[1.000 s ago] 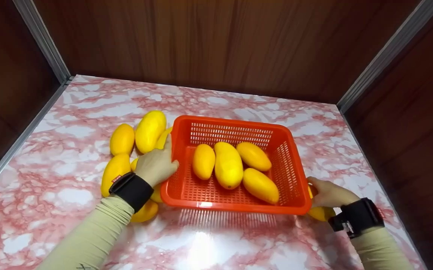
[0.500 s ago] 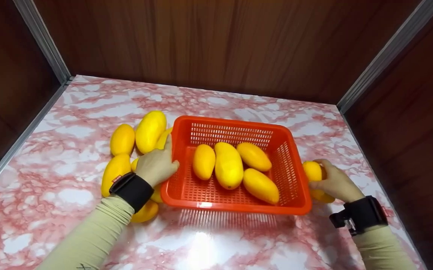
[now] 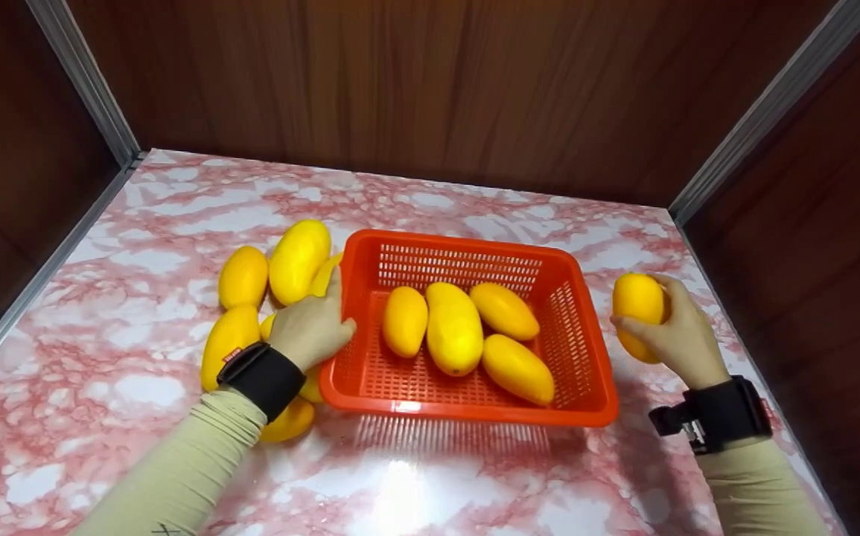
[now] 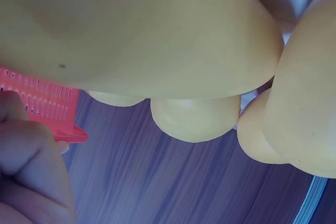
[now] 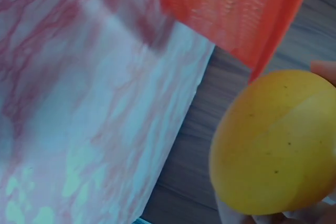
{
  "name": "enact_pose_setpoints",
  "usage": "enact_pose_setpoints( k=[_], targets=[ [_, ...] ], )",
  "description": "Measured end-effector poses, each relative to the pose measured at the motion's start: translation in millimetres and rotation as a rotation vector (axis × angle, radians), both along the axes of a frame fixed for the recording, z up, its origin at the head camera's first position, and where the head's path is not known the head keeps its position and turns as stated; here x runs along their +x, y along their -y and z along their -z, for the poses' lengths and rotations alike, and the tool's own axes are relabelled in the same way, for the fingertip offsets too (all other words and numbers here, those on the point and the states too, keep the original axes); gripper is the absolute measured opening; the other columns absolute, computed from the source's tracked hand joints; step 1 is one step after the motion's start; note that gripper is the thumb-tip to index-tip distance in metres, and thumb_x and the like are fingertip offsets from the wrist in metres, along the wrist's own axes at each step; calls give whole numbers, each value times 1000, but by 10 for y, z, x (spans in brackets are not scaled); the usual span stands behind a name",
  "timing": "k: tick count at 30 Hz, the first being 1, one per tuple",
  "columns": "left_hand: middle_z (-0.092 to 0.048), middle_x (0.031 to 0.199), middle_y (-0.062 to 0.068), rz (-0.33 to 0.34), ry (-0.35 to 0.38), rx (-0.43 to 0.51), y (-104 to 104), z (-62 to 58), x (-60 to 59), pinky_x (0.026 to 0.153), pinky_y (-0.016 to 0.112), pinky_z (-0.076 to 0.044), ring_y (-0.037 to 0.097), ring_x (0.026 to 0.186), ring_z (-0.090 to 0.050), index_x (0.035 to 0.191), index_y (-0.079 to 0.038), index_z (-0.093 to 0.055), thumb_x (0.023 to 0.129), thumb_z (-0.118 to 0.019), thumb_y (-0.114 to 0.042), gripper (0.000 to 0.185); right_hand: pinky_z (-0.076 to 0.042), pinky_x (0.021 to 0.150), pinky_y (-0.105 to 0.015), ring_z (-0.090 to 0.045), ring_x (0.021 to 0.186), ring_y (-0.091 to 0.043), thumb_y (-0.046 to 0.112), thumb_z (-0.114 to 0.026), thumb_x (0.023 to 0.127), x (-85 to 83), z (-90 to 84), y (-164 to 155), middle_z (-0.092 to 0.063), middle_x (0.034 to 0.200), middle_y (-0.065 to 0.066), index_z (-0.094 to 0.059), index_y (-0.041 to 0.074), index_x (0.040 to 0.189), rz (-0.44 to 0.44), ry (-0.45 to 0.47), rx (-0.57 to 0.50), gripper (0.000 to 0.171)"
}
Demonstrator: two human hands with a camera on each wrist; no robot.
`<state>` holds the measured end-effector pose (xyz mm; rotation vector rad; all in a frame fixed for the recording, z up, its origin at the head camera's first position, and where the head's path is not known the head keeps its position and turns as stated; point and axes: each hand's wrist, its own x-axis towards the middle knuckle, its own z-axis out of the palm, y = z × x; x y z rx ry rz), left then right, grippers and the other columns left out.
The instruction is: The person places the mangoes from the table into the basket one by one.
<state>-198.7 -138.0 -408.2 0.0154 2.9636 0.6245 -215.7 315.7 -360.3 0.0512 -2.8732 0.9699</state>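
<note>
An orange-red plastic basket [image 3: 467,413] stands in the middle of the head view, with several yellow mangoes inside, one larger mango [image 3: 453,327] among them. My left hand [image 3: 309,327] grips the basket's left rim, thumb over the edge. My right hand [image 3: 683,327] holds a yellow mango [image 3: 636,309] between thumb and fingers, just right of the basket's right wall. In the right wrist view this mango [image 5: 273,145] shows small dark specks, fingers wrapped along its far side. In the left wrist view a mango [image 4: 142,35] close to the camera fills the upper part.
Several more mangoes [image 3: 243,277] lie left of the basket, some partly hidden under my left hand and wrist. The table [image 3: 176,476] has a red and white marbled top. Dark wood-grain panels [image 3: 415,89] enclose it at the back and both sides.
My right hand has lifted a mango from beside the basket's right front corner, moving it up and away from the basket wall. The left hand and basket have stayed put.
</note>
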Motion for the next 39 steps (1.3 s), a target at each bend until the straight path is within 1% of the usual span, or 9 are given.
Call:
enact_pose_setpoints(
  k=[3,7,9,13,16,19,26,34,39],
  targets=[
    [-51,65,7,0,-3,7,4,5,3,49,35,-37,26,55,-53,159,-6,-8,93,-51,-33,84,-46,87,-54,-54,108,-44,38,-75,86,-8,-44,63,-51,133,-29,-35,4,148,8,-38,-43,81],
    [-50,64,6,-2,-8,13,11,12,3,48,35,-37,26,53,-52,159,-6,-7,93,-52,-33,84,-46,89,-52,-53,112,-43,37,-74,87,-20,-113,137,-48,137,-28,-31,6,151,16,-52,-106,83],
    [-50,63,6,-2,-7,12,14,15,0,48,35,-37,26,53,-52,159,-6,-7,93,-52,-33,84,-47,88,-46,-53,112,-40,36,-74,87,-28,-148,172,-47,136,-27,-31,8,152,26,-61,-132,82],
    [-53,65,8,-5,-3,4,17,10,-4,49,36,-38,27,55,-54,159,-6,-8,93,-52,-33,84,-47,81,-29,-52,111,-32,35,-73,87,-41,-215,253,-47,135,-20,-31,10,152,39,-66,-179,81],
    [-57,69,10,-7,-1,-4,21,6,-8,52,38,-40,28,60,-58,159,-6,-9,92,-51,-33,84,-47,79,-23,-52,112,-28,37,-74,87,-52,-252,326,-46,137,-16,-31,13,153,34,-58,-210,82],
    [-59,71,11,-8,1,-9,24,5,-12,53,39,-40,28,63,-59,159,-5,-10,91,-51,-33,84,-48,79,-23,-52,113,-28,37,-74,87,-68,-266,402,-45,139,-16,-29,16,154,24,-49,-237,83],
    [-53,65,7,-10,6,10,29,1,-2,49,35,-37,26,55,-54,159,-7,-8,92,-52,-33,85,-48,82,-22,-51,112,-23,31,-75,87,-125,-242,593,-44,142,-16,-26,15,154,-3,-54,-322,85],
    [-56,66,8,-2,2,11,21,-7,-12,50,36,-38,27,56,-56,159,-6,-7,93,-51,-33,84,-49,84,-23,-51,109,-18,25,-76,87,-132,-268,834,-48,136,-12,-32,12,150,-68,-102,-395,79],
    [-56,67,9,4,10,7,14,0,-19,50,36,-39,27,57,-58,159,-6,-6,94,-50,-33,83,-48,85,-26,-51,109,-17,18,-77,85,-143,-215,970,-51,134,-11,-36,10,148,-94,-130,-448,76]
  ],
)
